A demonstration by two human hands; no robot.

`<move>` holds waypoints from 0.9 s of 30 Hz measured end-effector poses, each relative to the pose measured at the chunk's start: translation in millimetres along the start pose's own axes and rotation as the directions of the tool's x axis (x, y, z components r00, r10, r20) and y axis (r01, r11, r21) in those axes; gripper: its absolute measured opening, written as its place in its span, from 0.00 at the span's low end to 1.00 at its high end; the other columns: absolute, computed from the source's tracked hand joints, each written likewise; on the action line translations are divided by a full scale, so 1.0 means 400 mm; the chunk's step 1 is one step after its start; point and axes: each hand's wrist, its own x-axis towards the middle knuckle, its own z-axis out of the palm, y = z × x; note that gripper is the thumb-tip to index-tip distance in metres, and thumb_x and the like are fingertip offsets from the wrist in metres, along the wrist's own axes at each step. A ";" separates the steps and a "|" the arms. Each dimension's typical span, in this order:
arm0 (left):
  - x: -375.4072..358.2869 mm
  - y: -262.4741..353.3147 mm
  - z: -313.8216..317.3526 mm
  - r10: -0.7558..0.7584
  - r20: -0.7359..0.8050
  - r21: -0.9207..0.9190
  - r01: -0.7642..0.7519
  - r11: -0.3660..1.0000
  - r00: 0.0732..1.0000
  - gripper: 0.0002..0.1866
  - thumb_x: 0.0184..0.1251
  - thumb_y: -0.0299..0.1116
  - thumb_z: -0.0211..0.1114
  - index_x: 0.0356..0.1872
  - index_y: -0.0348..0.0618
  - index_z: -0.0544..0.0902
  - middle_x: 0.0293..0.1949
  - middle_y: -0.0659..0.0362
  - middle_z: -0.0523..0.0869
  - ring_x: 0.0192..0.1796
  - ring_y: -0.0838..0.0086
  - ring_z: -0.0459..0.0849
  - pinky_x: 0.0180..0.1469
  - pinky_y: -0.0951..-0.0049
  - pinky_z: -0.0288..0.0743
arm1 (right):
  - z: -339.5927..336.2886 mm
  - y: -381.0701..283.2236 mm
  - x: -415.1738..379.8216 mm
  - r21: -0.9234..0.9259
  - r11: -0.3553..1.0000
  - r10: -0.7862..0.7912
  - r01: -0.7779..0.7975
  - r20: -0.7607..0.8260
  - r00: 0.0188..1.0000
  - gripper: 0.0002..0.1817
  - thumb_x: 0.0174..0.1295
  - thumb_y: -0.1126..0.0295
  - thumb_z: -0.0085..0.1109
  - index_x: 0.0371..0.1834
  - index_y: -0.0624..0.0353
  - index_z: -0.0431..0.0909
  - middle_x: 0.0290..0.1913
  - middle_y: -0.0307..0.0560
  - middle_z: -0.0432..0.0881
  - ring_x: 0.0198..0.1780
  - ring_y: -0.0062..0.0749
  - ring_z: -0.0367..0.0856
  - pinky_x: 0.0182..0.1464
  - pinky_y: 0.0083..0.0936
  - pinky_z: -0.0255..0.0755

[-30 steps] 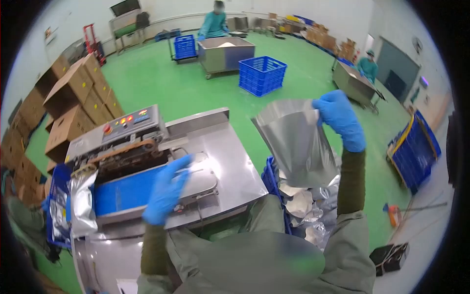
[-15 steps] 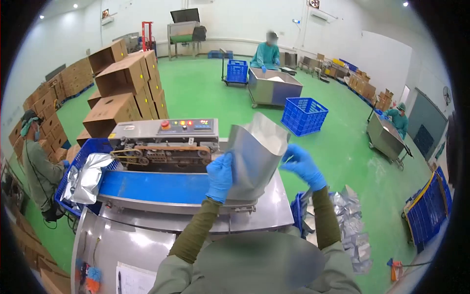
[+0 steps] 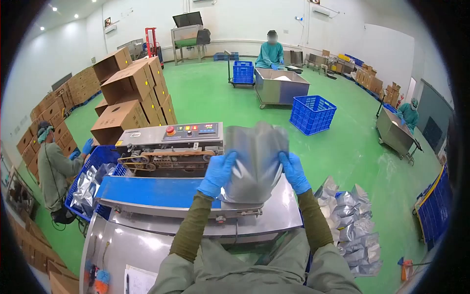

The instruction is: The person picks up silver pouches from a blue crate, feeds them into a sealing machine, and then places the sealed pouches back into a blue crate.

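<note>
L hand [image 3: 218, 174] and R hand [image 3: 294, 172] each pinched a side edge of the silver bag [image 3: 257, 169], held upright over the R end of the blue belt [image 3: 152, 190], beside the machine [image 3: 147, 137]. Main risk: uneven pull or a slipped pinch on slick film - bag could've tipped, creased or spilled any contents. Too close to the machine, it might've snagged.

Count: 1 bag in hands, 1 machine, 1 belt, 2 steel tubs [image 3: 281, 90], 3 other ppl [image 3: 270, 53], min. 3 blue crates [image 3: 313, 115]. Floor-side bags [image 3: 360, 240] - overlapped, couldn't tell exact no.
</note>
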 end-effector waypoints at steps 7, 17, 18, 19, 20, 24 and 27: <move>0.061 -0.117 0.051 -0.134 -0.241 -0.583 -0.033 0.812 0.961 0.20 0.70 0.47 0.53 0.27 0.41 0.80 0.25 0.71 0.72 0.30 0.86 0.66 0.32 0.81 0.62 | 0.049 0.107 0.038 0.247 0.969 0.044 -0.013 -0.122 0.992 0.21 0.69 0.55 0.45 0.31 0.62 0.77 0.25 0.33 0.73 0.26 0.17 0.72 0.29 0.18 0.70; -0.030 -0.370 0.044 0.166 -0.164 0.075 -0.155 0.985 0.972 0.16 0.70 0.39 0.49 0.35 0.35 0.79 0.27 0.60 0.79 0.26 0.79 0.71 0.28 0.76 0.67 | 0.094 0.260 0.016 0.133 0.859 0.488 -0.495 0.082 0.869 0.23 0.63 0.51 0.51 0.28 0.65 0.78 0.23 0.45 0.78 0.21 0.28 0.76 0.21 0.23 0.72; -0.025 -0.377 0.031 0.152 -0.172 0.064 -0.143 0.988 0.973 0.16 0.70 0.40 0.50 0.35 0.36 0.79 0.27 0.59 0.80 0.25 0.79 0.71 0.26 0.75 0.67 | 0.116 0.264 0.019 0.138 0.866 0.472 -0.480 0.091 0.877 0.24 0.62 0.51 0.50 0.28 0.66 0.78 0.23 0.45 0.78 0.20 0.28 0.76 0.21 0.24 0.73; -0.021 -0.382 0.018 0.138 -0.179 0.053 -0.131 0.990 0.974 0.16 0.69 0.40 0.50 0.35 0.36 0.79 0.28 0.58 0.80 0.24 0.79 0.71 0.25 0.75 0.66 | 0.136 0.267 0.018 0.145 0.872 0.456 -0.467 0.100 0.884 0.25 0.62 0.50 0.50 0.28 0.66 0.78 0.23 0.45 0.78 0.20 0.29 0.76 0.22 0.24 0.73; -0.001 -0.371 -0.001 -0.255 -0.208 -0.259 0.198 0.945 0.944 0.17 0.69 0.42 0.50 0.35 0.38 0.78 0.28 0.57 0.81 0.22 0.78 0.69 0.23 0.74 0.65 | 0.154 0.262 0.026 0.145 0.880 0.444 -0.452 0.088 0.892 0.26 0.62 0.50 0.49 0.29 0.67 0.78 0.24 0.47 0.79 0.20 0.29 0.75 0.23 0.25 0.72; 0.023 -0.377 -0.077 -0.609 -0.151 -0.501 0.470 0.726 0.779 0.21 0.67 0.51 0.51 0.35 0.41 0.77 0.29 0.55 0.81 0.18 0.79 0.65 0.19 0.74 0.61 | 0.236 0.254 0.069 0.114 0.883 0.447 -0.456 0.099 0.889 0.27 0.62 0.50 0.46 0.30 0.69 0.78 0.27 0.51 0.81 0.20 0.31 0.75 0.24 0.28 0.73; -0.021 -0.390 -0.172 -0.547 -0.121 -0.165 0.527 0.834 0.828 0.24 0.69 0.51 0.49 0.46 0.37 0.77 0.39 0.55 0.82 0.31 0.75 0.72 0.33 0.71 0.71 | 0.296 0.291 0.063 0.256 0.877 0.353 -0.406 0.231 0.907 0.22 0.66 0.53 0.45 0.37 0.63 0.79 0.29 0.45 0.79 0.29 0.26 0.76 0.28 0.23 0.71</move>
